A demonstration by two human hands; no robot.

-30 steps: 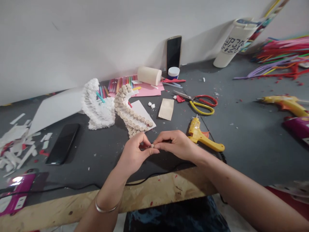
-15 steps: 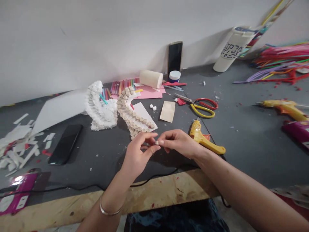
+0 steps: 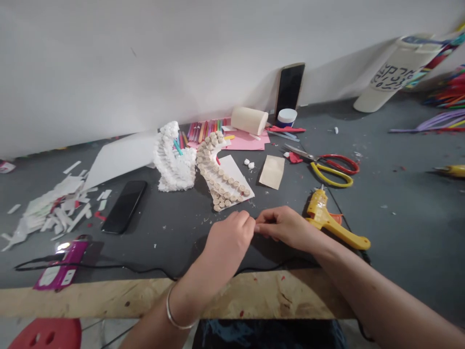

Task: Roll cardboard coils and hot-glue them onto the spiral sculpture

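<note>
My left hand (image 3: 230, 242) is closed with its back to me, a bracelet on the wrist. Its fingertips meet those of my right hand (image 3: 285, 225), which is closed in a pinch. Whatever lies between the fingers is hidden now. Just beyond them stands a curved white form (image 3: 227, 182) covered in small beige rolled discs. A similar curved form (image 3: 174, 165) with a crumpled white covering is to its left. Close to my right wrist lies a yellow glue gun (image 3: 329, 218). A beige paper rectangle (image 3: 272, 172) is further back.
Scissors (image 3: 332, 167) with red and yellow handles lie behind the glue gun. A black phone (image 3: 124, 206) and white paper scraps (image 3: 61, 208) are at left. A black cable (image 3: 145, 269) runs along the front edge. A tumbler (image 3: 395, 72) leans at the wall.
My view has swung left, so things sit further right. My left hand has turned over and closed; the small pale piece seen between both hands' fingertips is now hidden.
</note>
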